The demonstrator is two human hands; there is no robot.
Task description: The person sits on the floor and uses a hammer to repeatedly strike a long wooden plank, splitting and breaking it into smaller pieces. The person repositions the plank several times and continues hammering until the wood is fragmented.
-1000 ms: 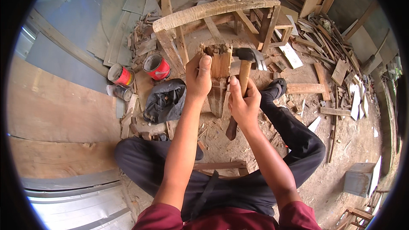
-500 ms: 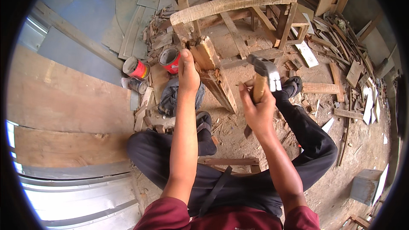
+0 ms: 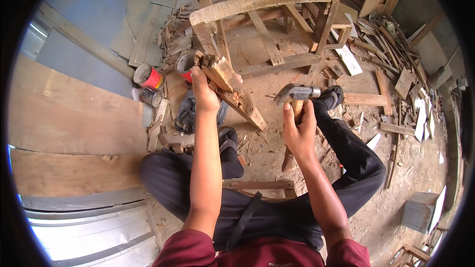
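My left hand [image 3: 204, 94] grips the upper end of a rough wooden piece [image 3: 236, 91] that slants down to the right toward the dirt floor. My right hand [image 3: 298, 131] is closed around the wooden handle of a claw hammer [image 3: 296, 92], whose metal head sits just right of the wooden piece and apart from it. I am seated on the ground with legs in dark trousers stretched forward, and a wooden slat [image 3: 257, 185] lies across my lap.
A rough wooden chair frame [image 3: 267, 5] stands straight ahead. Two red cans [image 3: 149, 76] and a dark cloth [image 3: 188, 113] lie to the left near flat boards [image 3: 69, 118]. Scrap wood pieces [image 3: 396, 69] litter the right side, with a grey box [image 3: 418, 211] at lower right.
My left hand has tilted the wooden piece over to the left. The hammer has swung away from it to the right and now sits lower.
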